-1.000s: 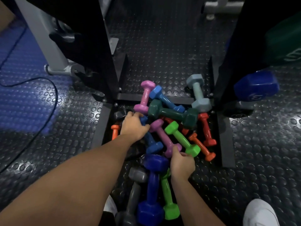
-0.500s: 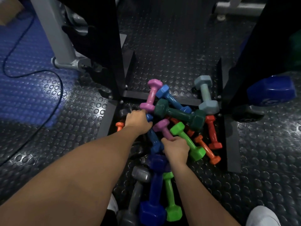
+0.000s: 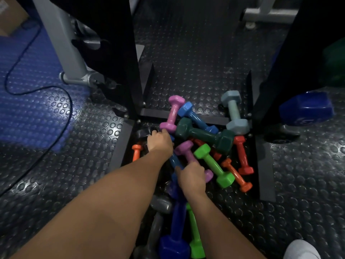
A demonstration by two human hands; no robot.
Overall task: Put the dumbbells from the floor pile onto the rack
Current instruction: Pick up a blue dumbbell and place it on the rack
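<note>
**Right hand closes on a purple dumbbell**

A second ago the right hand sat at the near end of the purple dumbbell; now it has slid up and wrapped round the handle. The left hand has stayed curled on something in the pile beside the pink dumbbell (what exactly, I cannot tell). Nothing has lifted: the pile still lies on the floor between the rack's black uprights, so racking is only starting.

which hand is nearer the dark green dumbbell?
Left. The left hand sits just beside the head of the dark green dumbbell; the right hand is lower in the pile, gripping the purple dumbbell.
</note>
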